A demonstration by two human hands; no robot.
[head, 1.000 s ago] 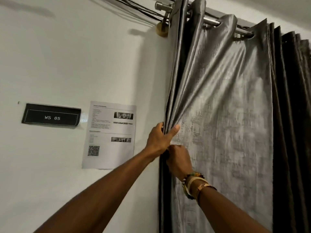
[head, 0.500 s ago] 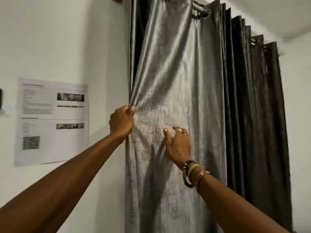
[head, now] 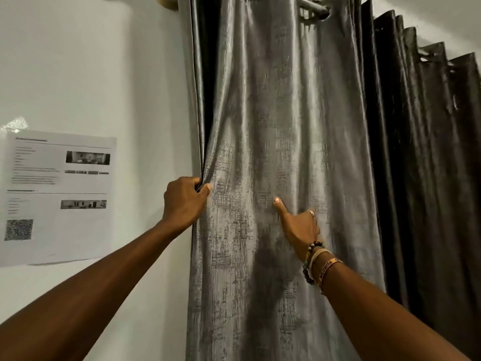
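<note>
Left hand [head: 183, 200] pinches the grey curtain [head: 273, 113] by its left edge, beside the wall [head: 104, 61]. Right hand [head: 299, 225] lies on the panel, thumb out, fingers hidden, so I cannot tell its grip. Looks like spreading; next, sweep the fabric flat. Bunched dark pleats [head: 416, 152] crowd the right, and a taped notice [head: 59, 196] hangs left.

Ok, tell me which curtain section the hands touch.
The pale spread section by the wall: left hand grips its edge, right hand touches its face. The dark bunched pleats hang untouched.
</note>
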